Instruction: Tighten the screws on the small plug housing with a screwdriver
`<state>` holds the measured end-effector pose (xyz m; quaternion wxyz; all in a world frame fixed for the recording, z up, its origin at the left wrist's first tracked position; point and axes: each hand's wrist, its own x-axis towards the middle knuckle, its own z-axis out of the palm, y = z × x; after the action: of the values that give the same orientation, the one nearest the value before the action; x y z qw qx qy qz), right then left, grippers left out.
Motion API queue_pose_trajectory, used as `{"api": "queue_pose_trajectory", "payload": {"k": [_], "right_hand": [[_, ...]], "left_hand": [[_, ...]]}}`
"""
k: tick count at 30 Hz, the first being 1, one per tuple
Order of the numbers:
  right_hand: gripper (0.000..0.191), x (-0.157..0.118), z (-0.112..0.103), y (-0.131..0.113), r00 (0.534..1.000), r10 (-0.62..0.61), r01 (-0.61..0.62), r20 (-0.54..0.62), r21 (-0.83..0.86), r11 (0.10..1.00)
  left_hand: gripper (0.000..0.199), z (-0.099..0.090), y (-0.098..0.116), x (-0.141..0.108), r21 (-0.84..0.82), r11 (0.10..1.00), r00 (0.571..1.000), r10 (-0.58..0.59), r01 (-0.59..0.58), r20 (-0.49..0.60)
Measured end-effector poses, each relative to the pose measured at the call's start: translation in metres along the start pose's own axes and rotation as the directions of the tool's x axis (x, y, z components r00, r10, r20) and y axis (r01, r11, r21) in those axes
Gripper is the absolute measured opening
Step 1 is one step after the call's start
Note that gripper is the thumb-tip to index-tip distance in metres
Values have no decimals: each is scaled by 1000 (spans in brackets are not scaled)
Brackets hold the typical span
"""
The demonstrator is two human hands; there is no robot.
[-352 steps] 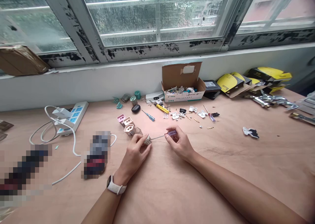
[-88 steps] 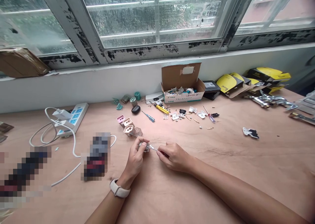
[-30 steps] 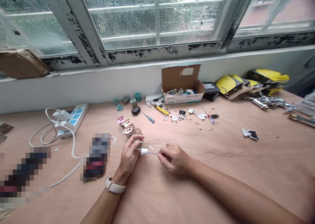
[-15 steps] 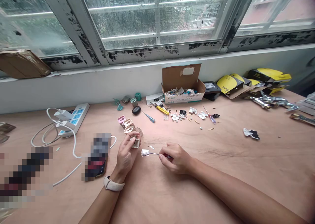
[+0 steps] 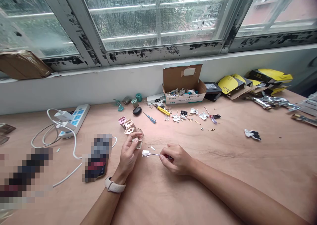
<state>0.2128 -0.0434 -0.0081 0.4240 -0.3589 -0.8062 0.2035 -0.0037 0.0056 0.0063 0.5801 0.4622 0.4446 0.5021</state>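
The left hand (image 5: 127, 157) pinches a beige socket housing (image 5: 138, 144) between thumb and fingers, while the right hand (image 5: 178, 159) pinches a small screwdriver (image 5: 156, 154) whose tip sits in a white plug insert (image 5: 145, 153), just apart from the housing. The step in hand looks like screw work on that insert; bringing the two together calls for only a short move, with open bench (image 5: 158, 198) in front and a row of housings (image 5: 127, 126) close beyond the left hand.
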Motion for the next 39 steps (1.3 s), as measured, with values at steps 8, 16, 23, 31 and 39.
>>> {"api": "queue_pose_trajectory", "payload": {"k": [8,16,23,31,39], "right_hand": [[19,1,-1,1,1000,-13,12,12,28,1000],[18,1,0,1,999,-8,6,46,33,999],[19,1,0,1,998,-12,9,63,38,999],[18,2,-1,1,995,-6,1,97,55,998],[18,2,-2,-1,995,-12,7,97,49,999]], "left_hand": [[29,1,-3,-6,401,839,930,344,-367,132],[41,6,-1,-7,176,960,975,208,-218,77],[53,1,7,-6,-14,1000,993,-18,20,119],[60,-1,16,-5,-260,943,969,-163,208,184],[62,-6,17,-6,-310,921,960,-172,235,219]]}}
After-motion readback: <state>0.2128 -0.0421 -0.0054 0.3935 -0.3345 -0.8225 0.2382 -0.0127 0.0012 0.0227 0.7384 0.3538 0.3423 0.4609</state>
